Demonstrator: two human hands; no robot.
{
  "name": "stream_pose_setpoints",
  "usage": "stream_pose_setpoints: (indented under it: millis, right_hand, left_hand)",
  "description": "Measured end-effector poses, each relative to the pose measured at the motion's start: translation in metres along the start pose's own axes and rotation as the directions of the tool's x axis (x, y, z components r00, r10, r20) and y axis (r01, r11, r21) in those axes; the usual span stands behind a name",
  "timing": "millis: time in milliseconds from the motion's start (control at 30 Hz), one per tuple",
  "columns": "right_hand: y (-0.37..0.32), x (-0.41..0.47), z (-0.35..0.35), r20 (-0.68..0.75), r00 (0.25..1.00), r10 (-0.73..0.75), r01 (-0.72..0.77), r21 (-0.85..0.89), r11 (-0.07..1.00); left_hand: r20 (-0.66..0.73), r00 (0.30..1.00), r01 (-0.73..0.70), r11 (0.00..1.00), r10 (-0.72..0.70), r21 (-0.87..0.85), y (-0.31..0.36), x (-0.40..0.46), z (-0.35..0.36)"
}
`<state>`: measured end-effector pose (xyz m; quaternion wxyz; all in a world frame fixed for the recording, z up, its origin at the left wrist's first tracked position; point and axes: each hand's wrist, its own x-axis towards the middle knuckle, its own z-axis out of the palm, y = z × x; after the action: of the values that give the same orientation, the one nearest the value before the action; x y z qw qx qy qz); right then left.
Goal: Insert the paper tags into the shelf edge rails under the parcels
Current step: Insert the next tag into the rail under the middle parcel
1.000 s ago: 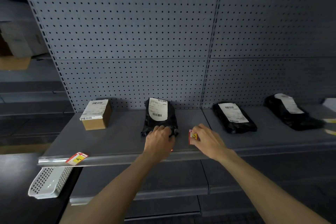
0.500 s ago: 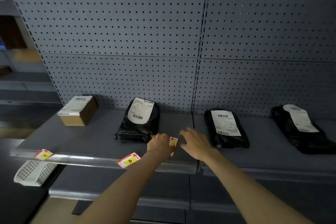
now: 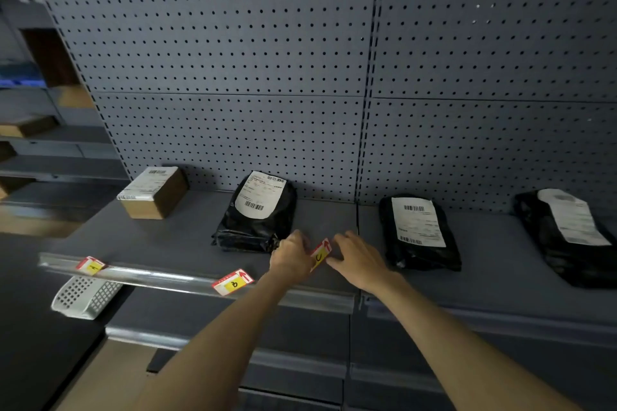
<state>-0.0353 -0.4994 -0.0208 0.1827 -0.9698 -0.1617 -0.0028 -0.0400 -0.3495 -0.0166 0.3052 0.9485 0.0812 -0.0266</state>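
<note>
My left hand (image 3: 289,257) pinches the tag (image 3: 320,254); right hand (image 3: 359,259), fingers spread, steadies it. Paper may buckle missing the rail (image 3: 187,280) at 7 o'clock.

Handwritten "U" on the held tag (image 3: 319,256); parcel label print illegible.

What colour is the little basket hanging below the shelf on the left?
White, with a grid of small holes: the basket, seen in the head view.
</note>
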Motion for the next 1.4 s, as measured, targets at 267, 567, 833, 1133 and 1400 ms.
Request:
stream_pose_setpoints:
  millis: [267,567,833,1133,1400]
  right_hand:
    - [0.030,-0.051,-0.053,-0.103,0.984,0.148,-0.083,0.472,0.877]
    - [0.101,-0.142,-0.102,-0.152,0.936,0.317,-0.183,0.559,0.809]
    - [0.158,-0.167,-0.094,-0.227,0.916,0.330,-0.176,0.511,0.842]
    - [0.155,-0.170,-0.068,-0.180,0.950,0.256,-0.145,0.470,0.871]
    - [0.150,-0.168,-0.067,-0.164,0.969,0.182,-0.099,0.418,0.903]
  left_hand:
    - [0.074,0.948,-0.299,0.945,0.310,-0.132,0.049,-0.034,-0.012]
    - [0.115,0.864,-0.474,0.869,0.490,-0.143,0.116,-0.076,0.053]
    - [0.060,0.891,-0.451,0.866,0.449,0.214,0.093,-0.104,0.109]
    - [0.048,0.832,-0.511,0.730,0.553,0.454,0.085,-0.127,0.133]
    - [0.080,0.843,-0.507,0.734,0.533,0.453,0.077,-0.135,0.138]
